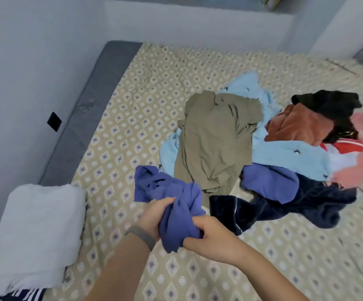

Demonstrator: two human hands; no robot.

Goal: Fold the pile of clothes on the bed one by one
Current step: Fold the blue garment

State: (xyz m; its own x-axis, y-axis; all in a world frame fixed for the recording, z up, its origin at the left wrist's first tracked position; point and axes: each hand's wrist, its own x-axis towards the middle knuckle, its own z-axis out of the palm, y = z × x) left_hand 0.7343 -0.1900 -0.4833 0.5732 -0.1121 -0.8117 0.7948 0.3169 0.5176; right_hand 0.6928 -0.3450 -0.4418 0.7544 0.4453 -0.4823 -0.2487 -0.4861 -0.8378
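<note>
1. Both hands – left hand point(154, 216), right hand point(206, 233) – clench a bunched blue-violet garment point(171, 198) above the bed point(132, 101), near its front edge.
2. Remaining pile point(252, 144) lies toward the right edge.
3. Judgement: the garment is light, limp and twisted – take it by the shoulder seams or hem corners and shake it flat.

Bunched periwinkle-blue cloth garment point(171, 205) gripped by left hand point(154, 216) and right hand point(206, 233), held above patterned beige bed sheet point(132, 118), mixed pile of clothes point(263, 144) heaped beyond, olive-green garment point(213, 140) draped on top, folded white towel point(34, 235) laid at left.
</note>
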